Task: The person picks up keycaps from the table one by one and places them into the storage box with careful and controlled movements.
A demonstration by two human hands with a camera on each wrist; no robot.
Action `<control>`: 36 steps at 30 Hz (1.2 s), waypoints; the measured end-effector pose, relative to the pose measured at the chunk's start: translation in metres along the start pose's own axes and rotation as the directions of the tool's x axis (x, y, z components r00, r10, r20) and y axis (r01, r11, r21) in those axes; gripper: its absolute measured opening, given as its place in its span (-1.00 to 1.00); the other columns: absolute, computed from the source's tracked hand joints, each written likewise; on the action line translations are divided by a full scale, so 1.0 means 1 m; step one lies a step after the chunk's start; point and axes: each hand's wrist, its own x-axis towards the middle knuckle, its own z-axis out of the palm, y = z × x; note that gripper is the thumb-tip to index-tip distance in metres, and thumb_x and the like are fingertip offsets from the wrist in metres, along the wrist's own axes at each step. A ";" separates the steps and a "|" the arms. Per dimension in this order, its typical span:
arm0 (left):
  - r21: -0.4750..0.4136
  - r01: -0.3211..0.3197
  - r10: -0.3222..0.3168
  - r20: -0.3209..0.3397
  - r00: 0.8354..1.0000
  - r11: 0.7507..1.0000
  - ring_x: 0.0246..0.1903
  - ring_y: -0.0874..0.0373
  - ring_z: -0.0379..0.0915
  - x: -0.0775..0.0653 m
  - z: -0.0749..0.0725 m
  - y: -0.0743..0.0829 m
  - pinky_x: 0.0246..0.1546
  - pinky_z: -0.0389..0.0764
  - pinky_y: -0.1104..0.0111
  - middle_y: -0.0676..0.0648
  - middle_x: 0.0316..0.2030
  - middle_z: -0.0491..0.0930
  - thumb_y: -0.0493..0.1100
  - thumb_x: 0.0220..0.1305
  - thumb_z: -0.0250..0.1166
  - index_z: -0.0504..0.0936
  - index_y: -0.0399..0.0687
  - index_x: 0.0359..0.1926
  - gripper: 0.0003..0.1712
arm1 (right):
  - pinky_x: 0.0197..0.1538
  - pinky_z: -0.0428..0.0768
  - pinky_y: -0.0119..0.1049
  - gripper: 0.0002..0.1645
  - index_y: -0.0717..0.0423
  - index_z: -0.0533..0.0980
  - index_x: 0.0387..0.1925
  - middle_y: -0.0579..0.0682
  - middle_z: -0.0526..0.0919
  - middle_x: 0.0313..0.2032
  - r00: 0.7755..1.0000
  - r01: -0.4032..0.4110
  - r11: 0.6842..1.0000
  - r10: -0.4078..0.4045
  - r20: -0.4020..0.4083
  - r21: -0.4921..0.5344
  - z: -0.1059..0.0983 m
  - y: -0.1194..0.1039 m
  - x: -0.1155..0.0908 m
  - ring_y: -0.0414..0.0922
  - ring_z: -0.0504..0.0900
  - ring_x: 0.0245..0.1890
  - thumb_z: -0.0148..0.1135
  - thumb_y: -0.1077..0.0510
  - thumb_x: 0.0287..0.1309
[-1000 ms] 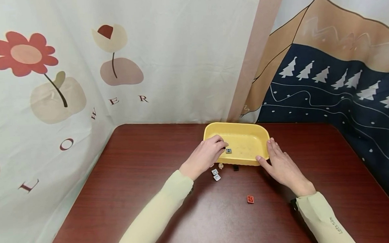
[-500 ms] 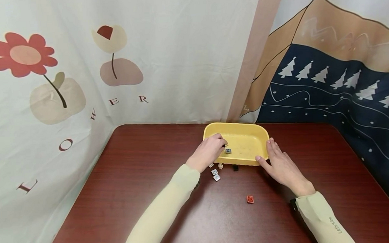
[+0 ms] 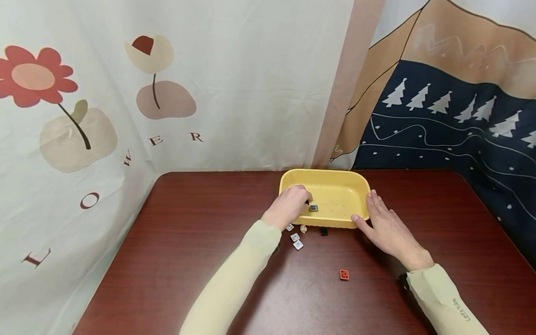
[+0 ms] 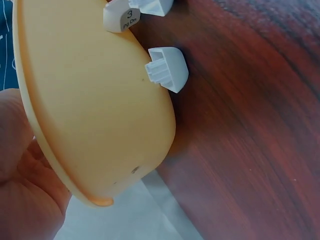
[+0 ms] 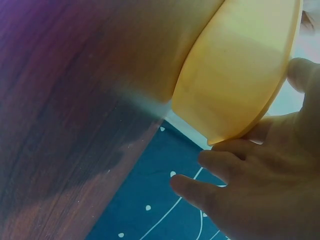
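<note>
A yellow plastic basin (image 3: 336, 221) stands at the back of the table. My left hand (image 3: 287, 206) reaches over its left end, fingers bent down inside, and seems to pinch a small dark keycap (image 3: 307, 202), mostly hidden by the fingers. Beside those fingertips a grey keycap (image 3: 314, 208) lies on the basin floor. My right hand (image 3: 392, 232) rests against the basin's right end, thumb at the near rim and fingers extended along the side. In the left wrist view, a white keycap (image 4: 172, 69) lies on its side by the basin wall, near one marked "3 Pg Dn" (image 4: 121, 16).
In front of the basin lie white keycaps (image 3: 298, 245), a cream-coloured piece (image 3: 303, 229) and a black keycap (image 3: 324, 231). A red keycap (image 3: 344, 274) sits nearer on the brown table (image 3: 199, 239). Printed curtains (image 3: 256, 89) hang right behind the table.
My left forearm has swung a little to the right, while the left fingers stay at nearly the same spot in the basin. The right hand and the loose keycaps keep their places.
</note>
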 end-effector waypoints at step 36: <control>-0.084 0.272 -0.275 -0.035 0.961 0.959 0.47 -0.16 -0.35 -0.049 -0.001 -0.017 0.27 -0.14 -0.29 -0.10 0.52 -0.24 0.61 0.15 -0.11 -0.08 0.06 0.54 0.13 | 0.30 0.01 0.30 0.14 0.34 -0.23 0.48 0.27 -0.27 0.49 1.000 -0.002 1.000 0.002 0.001 -0.013 -0.001 0.000 0.000 0.22 -0.15 0.45 -0.21 -0.45 0.31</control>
